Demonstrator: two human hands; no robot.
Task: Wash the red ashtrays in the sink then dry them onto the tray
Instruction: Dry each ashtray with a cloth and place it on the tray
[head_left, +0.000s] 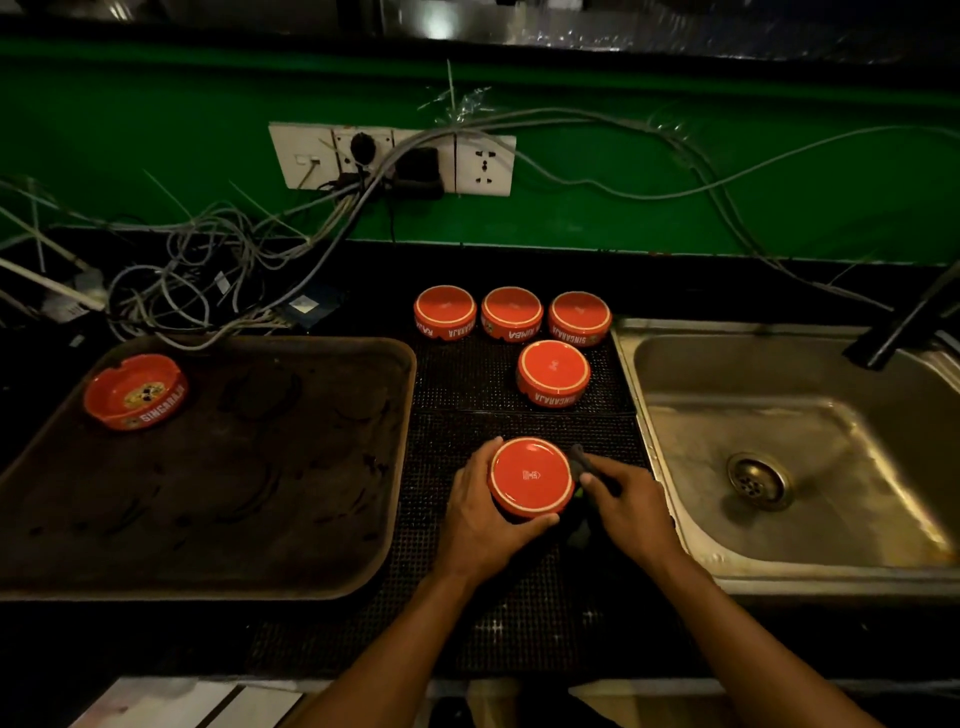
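Observation:
An upside-down red ashtray (530, 475) sits on the black mat, and my left hand (480, 512) grips it round its left and near side. My right hand (631, 506) holds a dark cloth (581, 462) against the ashtray's right side. Several more red ashtrays stand upside down on the mat behind: three in a row (511, 313) and one (554, 373) nearer. One ashtray (136, 391) lies right way up in the far left corner of the brown tray (249, 519). The steel sink (810, 467) is at the right.
A black faucet (906, 325) leans over the sink's far right corner. Tangled grey cables (208, 280) lie behind the tray below a white socket strip (392, 158) on the green wall. The black dotted mat (519, 613) reaches toward the counter's front edge.

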